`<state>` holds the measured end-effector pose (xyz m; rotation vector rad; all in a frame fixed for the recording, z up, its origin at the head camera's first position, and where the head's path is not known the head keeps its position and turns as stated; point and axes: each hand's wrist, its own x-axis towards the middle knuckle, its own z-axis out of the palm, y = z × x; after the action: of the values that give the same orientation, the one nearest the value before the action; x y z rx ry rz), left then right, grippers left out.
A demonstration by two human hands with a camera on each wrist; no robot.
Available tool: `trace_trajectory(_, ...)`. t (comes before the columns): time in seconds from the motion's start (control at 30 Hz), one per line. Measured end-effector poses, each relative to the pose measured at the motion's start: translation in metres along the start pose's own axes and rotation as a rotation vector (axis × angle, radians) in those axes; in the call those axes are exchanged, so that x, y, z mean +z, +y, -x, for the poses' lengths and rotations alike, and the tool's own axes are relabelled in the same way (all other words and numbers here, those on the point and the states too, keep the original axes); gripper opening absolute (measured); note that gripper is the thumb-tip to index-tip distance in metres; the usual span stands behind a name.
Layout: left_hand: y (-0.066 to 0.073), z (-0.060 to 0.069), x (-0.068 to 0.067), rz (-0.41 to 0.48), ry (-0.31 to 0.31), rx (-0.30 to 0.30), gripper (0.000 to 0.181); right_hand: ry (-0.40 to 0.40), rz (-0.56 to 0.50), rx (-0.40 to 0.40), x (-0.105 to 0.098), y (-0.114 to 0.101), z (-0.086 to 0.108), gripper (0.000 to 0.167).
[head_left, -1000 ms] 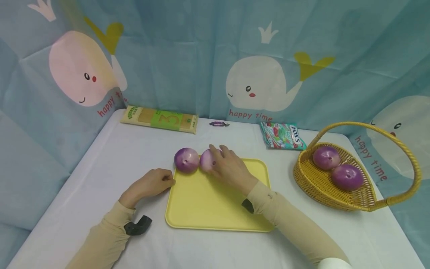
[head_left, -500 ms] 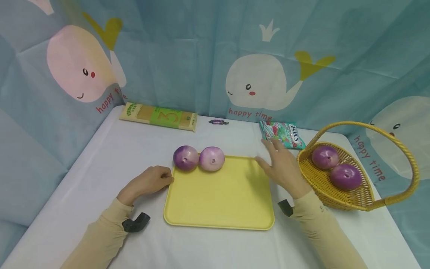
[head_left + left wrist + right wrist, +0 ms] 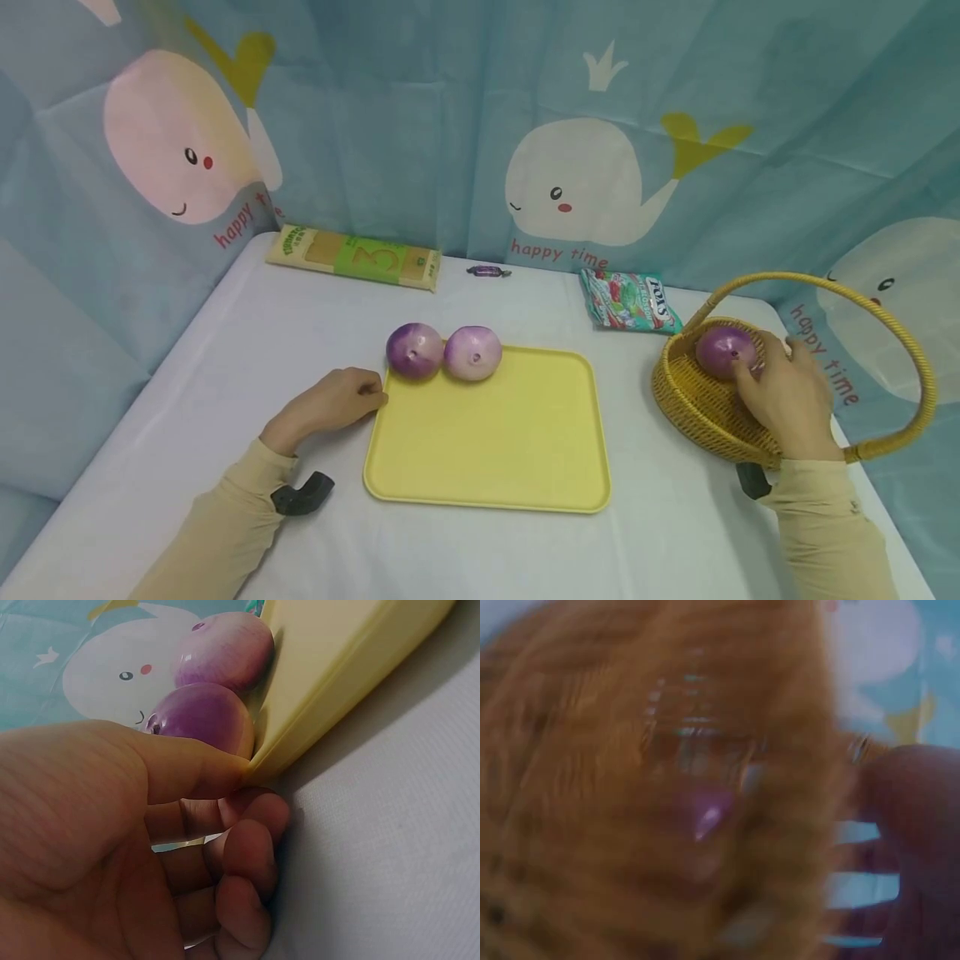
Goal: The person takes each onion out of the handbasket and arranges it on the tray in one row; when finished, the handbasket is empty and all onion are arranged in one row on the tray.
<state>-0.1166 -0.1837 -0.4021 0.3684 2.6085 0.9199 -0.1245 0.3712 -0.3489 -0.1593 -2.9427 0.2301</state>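
Note:
In the head view my left hand [image 3: 337, 402] is at the left rim of a yellow tray [image 3: 487, 450]. The left wrist view has its thumb and index finger pinching the tray's edge [image 3: 300, 742]. Two round purple-and-white onions, a darker one [image 3: 415, 351] and a paler one [image 3: 472, 353], sit side by side at the tray's back left corner. My right hand [image 3: 791, 400] reaches under the handle into a wicker basket [image 3: 693, 417], fingers spread beside a purple onion [image 3: 726, 351]. That hand hides the other onion there. Motion blurs the right wrist view.
A noodle packet [image 3: 356, 258], a small wrapped candy [image 3: 489, 271] and a green candy bag [image 3: 630, 300] lie along the back of the white-covered table. The basket's tall handle [image 3: 911, 350] arches over its opening. A blue whale-print curtain [image 3: 420, 150] hangs behind.
My right hand has left the paler onion on the tray and swung right, past the candy bag, into the basket. My left hand stays at the tray's edge.

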Motion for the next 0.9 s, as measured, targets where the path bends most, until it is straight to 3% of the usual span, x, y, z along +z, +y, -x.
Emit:
trace_trajectory(0.13,0.0,-0.001,0.001,0.002,-0.008,-0.001,0.022,-0.145,0.038,0.106,0.005,0.022,0.003,0.07)
trace_trajectory(0.27,-0.001,-0.001,0.001,-0.002,-0.002,-0.002,0.022,-0.199,0.057,0.104,0.011,0.032,0.008,0.068)
trace_trajectory(0.4,-0.001,-0.001,0.001,-0.004,0.004,-0.003,0.023,-0.166,0.079,0.062,0.014,0.035,0.01,0.063)
trace_trajectory(0.7,0.003,0.001,-0.001,0.006,0.002,-0.005,0.023,-0.087,0.091,0.051,0.013,0.032,0.014,0.068)
trace_trajectory(0.9,0.001,0.001,-0.001,-0.003,0.008,0.0,0.023,0.005,0.028,0.077,-0.001,0.01,0.014,0.076)
